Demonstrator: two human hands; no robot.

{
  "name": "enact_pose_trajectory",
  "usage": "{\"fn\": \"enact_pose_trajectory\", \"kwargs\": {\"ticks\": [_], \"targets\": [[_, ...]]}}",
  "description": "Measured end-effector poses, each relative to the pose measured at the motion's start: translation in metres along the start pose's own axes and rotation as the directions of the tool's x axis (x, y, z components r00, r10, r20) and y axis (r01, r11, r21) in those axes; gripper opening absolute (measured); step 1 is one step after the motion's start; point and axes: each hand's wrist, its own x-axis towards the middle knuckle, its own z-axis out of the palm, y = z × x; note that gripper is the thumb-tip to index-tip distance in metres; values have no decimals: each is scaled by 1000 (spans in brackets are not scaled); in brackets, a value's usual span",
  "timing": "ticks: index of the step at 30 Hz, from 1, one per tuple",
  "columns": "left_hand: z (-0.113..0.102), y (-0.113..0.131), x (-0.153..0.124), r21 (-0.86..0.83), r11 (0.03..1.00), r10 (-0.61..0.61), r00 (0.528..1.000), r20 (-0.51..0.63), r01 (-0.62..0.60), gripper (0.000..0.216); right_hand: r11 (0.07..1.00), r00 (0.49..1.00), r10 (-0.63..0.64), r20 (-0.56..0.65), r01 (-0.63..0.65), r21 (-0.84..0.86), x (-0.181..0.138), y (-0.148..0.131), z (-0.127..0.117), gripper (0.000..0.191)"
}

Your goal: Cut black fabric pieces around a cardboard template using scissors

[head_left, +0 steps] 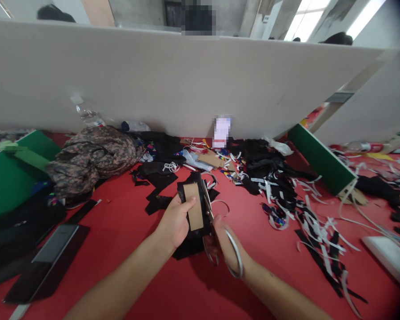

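Observation:
My left hand (178, 218) grips a tan cardboard piece (194, 213) laid over black fabric (205, 222), thumb pressed on the card's face. A pair of scissors (207, 202) is in my right hand (224, 242), its blades pointing up along the right edge of the fabric. The large handle loops show around and below my right fingers, which are partly hidden. Black fabric also hangs beneath the cardboard, over the red table (146, 284). Behind my hands lie dark fabric scraps (158, 202).
Black scraps and white strips (320, 226) spread across the right side. A camouflage cloth (96, 160) is bunched at left, near a phone-like slab (55, 244). Green dividers (323, 158) flank the table; a pale panel (173, 80) closes the back. A lit phone (222, 132) leans there.

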Motion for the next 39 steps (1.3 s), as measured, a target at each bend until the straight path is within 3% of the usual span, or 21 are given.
{"fn": "enact_pose_trajectory", "kwargs": {"ticks": [9,26,39], "targets": [[1,2,-1,2,1000,9,1000,-8,-9,28,994,999,-40,7,41,-100,0,0,1,58],[2,3,-2,-21,1000,-3,1000,-19,3,31,998,999,-40,24,41,-57,-1,2,-2,55],[-2,7,2,-12,998,62,998,-13,-62,28,999,996,17,85,-14,-40,-3,-1,0,60]]}}
